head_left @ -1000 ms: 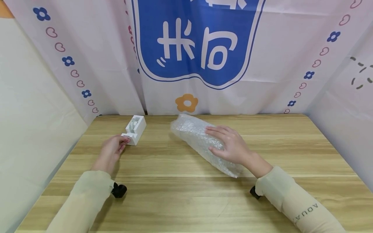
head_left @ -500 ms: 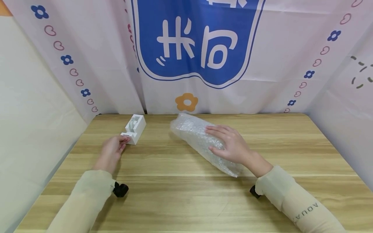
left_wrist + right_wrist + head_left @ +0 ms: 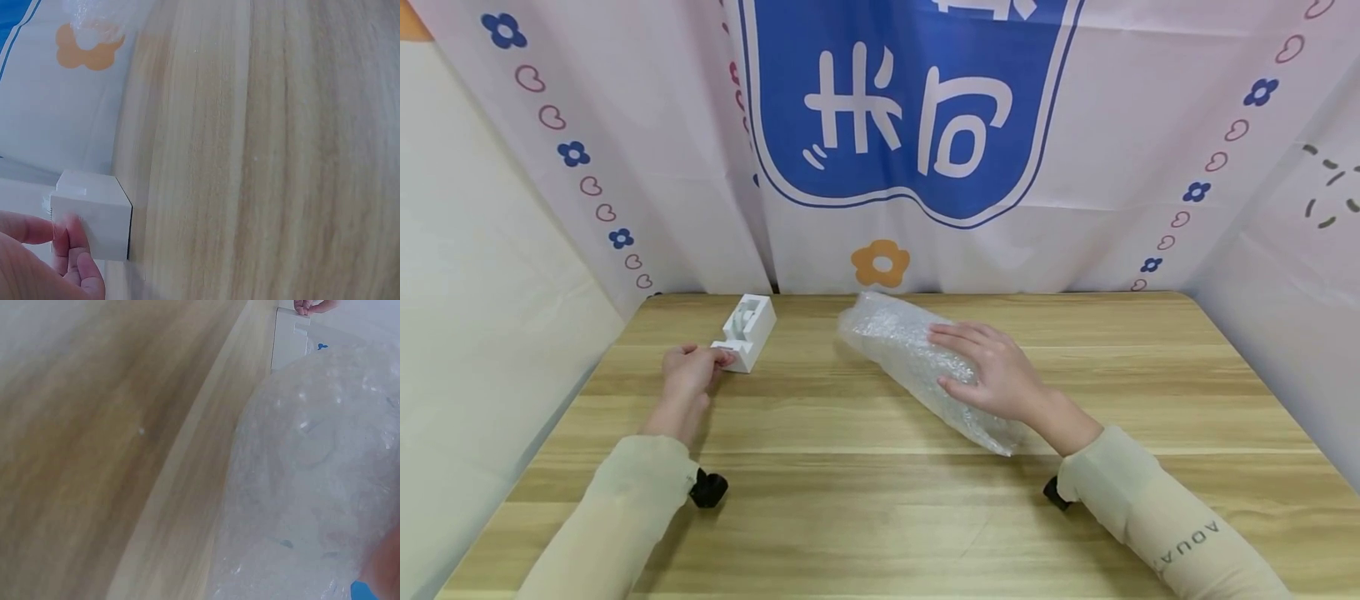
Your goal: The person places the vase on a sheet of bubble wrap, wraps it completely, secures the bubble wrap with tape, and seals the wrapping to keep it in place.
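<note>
My left hand (image 3: 688, 372) is at the front, cutter end of a white tape dispenser (image 3: 762, 329), which stands on the table at the left. In the left wrist view, its thumb and a finger (image 3: 76, 234) pinch what looks like the clear end of the tape (image 3: 47, 203); the tape itself is hard to make out. My right hand (image 3: 996, 375) rests on top of a bubble-wrapped bundle (image 3: 895, 333), fingers spread and lightly bent over it. The bundle lies slantwise near the middle of the table. Its contents cannot be made out through the wrap.
The wood-grain table (image 3: 850, 517) ends at a hanging printed curtain (image 3: 820, 242) along the back. Pale walls (image 3: 490, 275) flank it on both sides. A black wrist camera (image 3: 708, 488) sits at the left cuff.
My left hand has rolled a little at the dispenser, its knuckles now higher and its lower fingers less visible. The right hand, the bundle and the dispenser have stayed in place.
</note>
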Demonstrator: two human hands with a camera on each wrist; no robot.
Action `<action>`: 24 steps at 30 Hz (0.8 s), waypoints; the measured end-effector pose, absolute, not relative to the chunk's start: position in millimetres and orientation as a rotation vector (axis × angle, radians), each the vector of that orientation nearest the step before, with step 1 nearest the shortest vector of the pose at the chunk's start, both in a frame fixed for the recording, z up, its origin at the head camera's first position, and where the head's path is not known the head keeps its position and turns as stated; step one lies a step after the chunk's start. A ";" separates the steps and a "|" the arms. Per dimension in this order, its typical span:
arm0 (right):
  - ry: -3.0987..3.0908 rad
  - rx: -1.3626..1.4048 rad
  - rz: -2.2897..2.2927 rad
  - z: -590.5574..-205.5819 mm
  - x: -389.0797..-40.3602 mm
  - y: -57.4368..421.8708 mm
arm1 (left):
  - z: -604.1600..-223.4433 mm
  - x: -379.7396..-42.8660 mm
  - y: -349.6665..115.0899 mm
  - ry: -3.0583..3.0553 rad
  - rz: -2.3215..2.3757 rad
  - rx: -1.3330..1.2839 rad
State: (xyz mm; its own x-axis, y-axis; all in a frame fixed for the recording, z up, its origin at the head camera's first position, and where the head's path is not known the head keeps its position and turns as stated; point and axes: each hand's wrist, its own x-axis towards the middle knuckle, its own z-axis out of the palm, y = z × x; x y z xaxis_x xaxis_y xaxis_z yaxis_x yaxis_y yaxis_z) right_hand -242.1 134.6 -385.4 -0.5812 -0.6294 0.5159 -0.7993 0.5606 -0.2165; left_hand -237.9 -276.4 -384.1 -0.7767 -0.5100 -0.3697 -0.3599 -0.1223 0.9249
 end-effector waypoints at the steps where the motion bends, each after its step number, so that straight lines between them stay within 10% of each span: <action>1: -2.415 1.162 0.616 -385.4 -242.3 134.7 | -383.7 -237.6 -275.8 -2.013 -2.030 0.997; 24: -2.421 1.168 0.615 -384.2 -241.5 136.6 | -373.5 -229.5 -277.6 -1.607 -2.556 1.043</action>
